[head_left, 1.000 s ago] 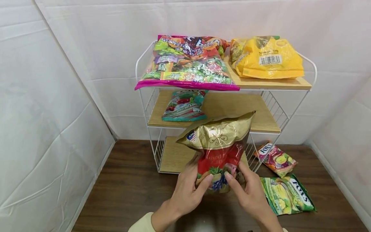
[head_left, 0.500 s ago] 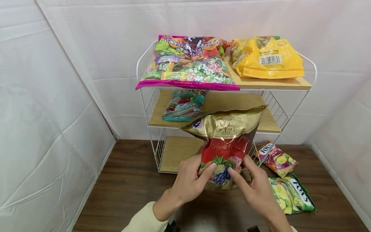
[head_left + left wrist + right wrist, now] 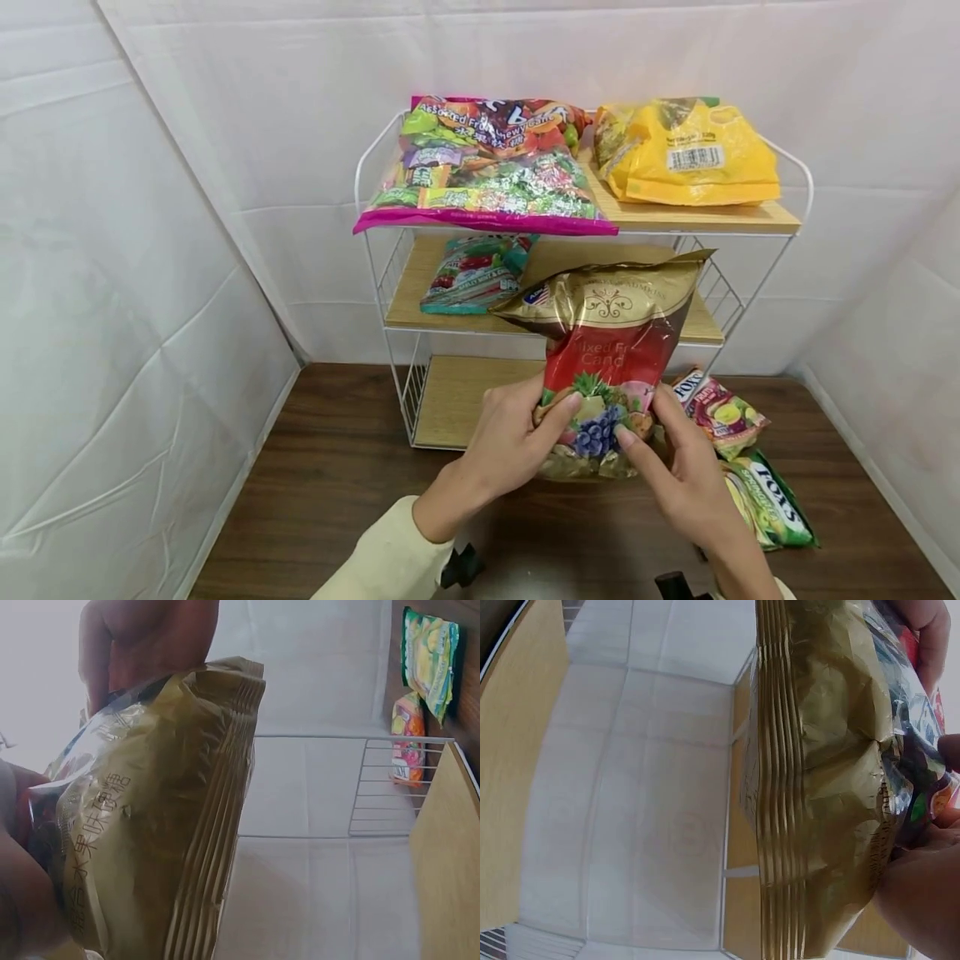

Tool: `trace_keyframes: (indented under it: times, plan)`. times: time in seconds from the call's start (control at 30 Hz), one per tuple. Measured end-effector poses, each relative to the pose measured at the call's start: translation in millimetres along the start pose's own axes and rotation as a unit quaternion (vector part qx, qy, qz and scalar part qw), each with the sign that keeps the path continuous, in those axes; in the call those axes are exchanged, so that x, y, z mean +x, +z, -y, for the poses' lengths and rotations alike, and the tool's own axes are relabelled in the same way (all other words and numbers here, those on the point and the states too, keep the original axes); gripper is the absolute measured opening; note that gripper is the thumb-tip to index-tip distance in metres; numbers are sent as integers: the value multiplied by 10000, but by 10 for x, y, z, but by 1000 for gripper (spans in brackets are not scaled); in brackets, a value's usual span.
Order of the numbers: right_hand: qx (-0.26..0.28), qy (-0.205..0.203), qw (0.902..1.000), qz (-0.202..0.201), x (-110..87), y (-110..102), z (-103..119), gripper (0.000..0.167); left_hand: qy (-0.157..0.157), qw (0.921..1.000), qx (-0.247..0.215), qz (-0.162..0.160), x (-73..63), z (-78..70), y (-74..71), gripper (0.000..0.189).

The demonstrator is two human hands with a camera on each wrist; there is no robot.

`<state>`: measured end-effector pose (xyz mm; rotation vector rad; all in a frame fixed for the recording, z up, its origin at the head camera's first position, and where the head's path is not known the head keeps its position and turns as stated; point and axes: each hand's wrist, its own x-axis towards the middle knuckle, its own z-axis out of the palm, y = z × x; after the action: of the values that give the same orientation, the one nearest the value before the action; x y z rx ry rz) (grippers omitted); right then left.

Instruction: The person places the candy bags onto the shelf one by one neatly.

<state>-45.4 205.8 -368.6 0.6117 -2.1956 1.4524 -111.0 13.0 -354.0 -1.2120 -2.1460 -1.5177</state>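
A gold and red bag of mixed fruit candy is held upright in front of the rack, its top tilted to the right. My left hand grips its lower left side with the thumb on the front. On the lower right side my right hand grips it the same way, thumb over the printed grapes. Both wrist views show the bag's gold crimped end, in the left wrist view and as gold foil in the right. Fingers behind the bag are mostly hidden.
A white wire rack has wooden shelves. On top lie a pink-edged candy bag and a yellow bag; a teal bag lies on the middle shelf. A purple Fox's bag and a green one lie on the table at right.
Both hands have moved the candy bag up and to the right, where it now covers more of the middle shelf's right part. The grip looks the same.
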Motion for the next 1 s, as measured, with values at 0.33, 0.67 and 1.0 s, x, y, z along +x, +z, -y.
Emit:
trace_keyframes:
  times: [0.33,0.67,1.0]
  plan:
    - [-514,-422,9977,118,86,-164,51,49,4,9995,248,204,173,-91,-9,17]
    - [-1149,-398,9923,-215,189,-309,90,21,-199,9989,399,136,343,-130,18,21]
    - [-1682,139,9852,-287,328,-484,156,17,-364,9988,278,182,550,-151,9,34]
